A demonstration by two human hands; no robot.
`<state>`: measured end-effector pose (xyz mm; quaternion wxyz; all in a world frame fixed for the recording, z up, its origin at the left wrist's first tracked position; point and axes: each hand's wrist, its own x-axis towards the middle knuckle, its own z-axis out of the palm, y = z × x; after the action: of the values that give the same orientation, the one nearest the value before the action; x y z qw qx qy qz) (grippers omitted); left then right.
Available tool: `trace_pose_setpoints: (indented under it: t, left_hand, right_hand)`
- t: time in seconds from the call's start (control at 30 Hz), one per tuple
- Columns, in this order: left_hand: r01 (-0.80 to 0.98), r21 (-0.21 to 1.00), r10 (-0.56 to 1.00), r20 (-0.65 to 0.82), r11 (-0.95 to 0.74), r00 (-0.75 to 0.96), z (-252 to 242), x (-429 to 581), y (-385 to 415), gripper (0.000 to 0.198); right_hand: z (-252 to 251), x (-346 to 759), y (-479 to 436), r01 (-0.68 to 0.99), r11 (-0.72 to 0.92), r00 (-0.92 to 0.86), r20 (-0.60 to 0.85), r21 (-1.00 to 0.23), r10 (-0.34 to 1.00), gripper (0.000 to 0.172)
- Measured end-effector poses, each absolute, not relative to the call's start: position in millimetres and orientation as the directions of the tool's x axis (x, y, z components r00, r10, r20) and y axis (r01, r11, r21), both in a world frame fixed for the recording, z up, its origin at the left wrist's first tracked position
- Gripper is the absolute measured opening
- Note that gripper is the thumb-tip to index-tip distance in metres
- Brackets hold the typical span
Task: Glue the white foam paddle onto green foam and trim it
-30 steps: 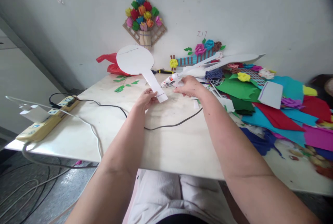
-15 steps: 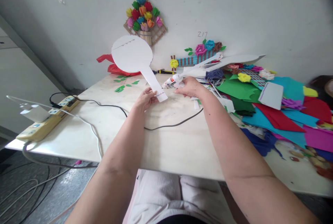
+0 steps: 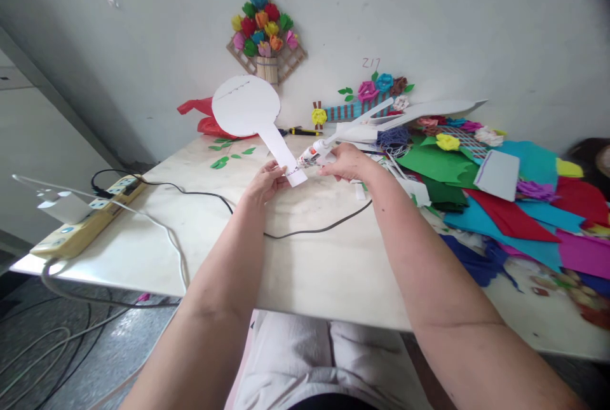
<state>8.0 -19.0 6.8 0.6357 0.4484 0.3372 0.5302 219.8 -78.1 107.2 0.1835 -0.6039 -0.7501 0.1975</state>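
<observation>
A white card cutout (image 3: 245,107), shaped like a round fan with a straight handle, is tilted above the table. My left hand (image 3: 267,182) pinches it near the lower end of the handle, where there are small dark marks. In my right hand (image 3: 350,162) is a white hot glue gun (image 3: 312,153), its nozzle end against or just over the handle's right edge; contact cannot be made out. A long pale glue stick (image 3: 362,119) juts from the back of the gun. A black cord (image 3: 314,232) crosses the table below both hands.
A yellowish power strip (image 3: 81,216) with plugs sits at the left table edge. Coloured felt sheets (image 3: 443,165), paper flowers and scraps are heaped on the right. Green leaf cutouts (image 3: 220,162), red material (image 3: 204,125) and a yellow-black cutter (image 3: 305,132) lie toward the wall.
The card's round part has dipped and shifted slightly right. The glue gun has tilted a little, its nozzle now lower and closer to the handle. Both hands keep their hold.
</observation>
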Motion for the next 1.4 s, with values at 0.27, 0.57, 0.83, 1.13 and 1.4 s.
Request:
trace_pose_setpoints:
  t: [0.27,0.57,0.83,1.13,1.4]
  left_hand:
    - [-0.369,0.929,0.981,0.038,0.037,0.193,8.9,9.7,-19.5,0.031]
    - [-0.367,0.929,0.982,0.021,0.049,0.186,9.8,9.8,-19.2,0.028]
    - [-0.365,0.93,0.981,0.026,0.046,0.19,9.8,10.6,-18.9,0.03]
    - [-0.315,0.948,0.984,0.006,0.051,0.176,9.1,11.4,-14.9,0.03]
    - [-0.309,0.95,0.987,-0.002,0.052,0.16,12.4,13.8,-17.2,0.029]
  right_hand:
    - [102.0,217.8,-75.5,0.839,0.209,-0.218,0.041,-0.503,0.975,0.025]
    - [97.9,216.6,-70.9,0.851,0.18,-0.197,0.018,-0.492,0.98,0.028]
    - [96.6,215.2,-69.3,0.854,0.172,-0.192,0.008,-0.491,0.981,0.03]
    - [94.9,213.1,-67.3,0.894,0.16,-0.174,0.004,-0.419,0.985,0.027]
    - [95.3,210.0,-69.8,0.908,0.151,-0.165,-0.002,-0.39,0.986,0.026]
